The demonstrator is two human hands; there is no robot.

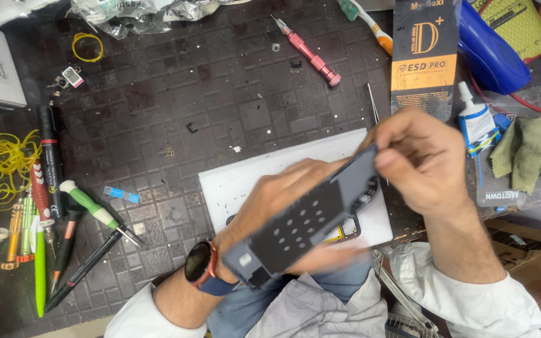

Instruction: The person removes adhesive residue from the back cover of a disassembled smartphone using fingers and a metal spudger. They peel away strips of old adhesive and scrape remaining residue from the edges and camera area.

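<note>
I hold a dark grey phone back panel [311, 222] with rows of round holes, tilted over the white mat [245, 178]. My left hand [283, 194] supports it from underneath along its far edge. My right hand [424, 163] pinches its upper right corner, close to the camera cutout. Both hands and the panel are blurred by motion. Another phone part [345, 230] lies flat on the mat under the panel, mostly hidden. A watch sits on my left wrist [200, 263].
Screwdrivers, pens and a marker [48, 156] lie at the left beside yellow rubber bands [4, 156]. A red precision screwdriver [311, 53] lies at the top. A black-and-orange box [424, 53], glue bottle [474, 119], blue tool [493, 53] and green cloth [524, 147] crowd the right.
</note>
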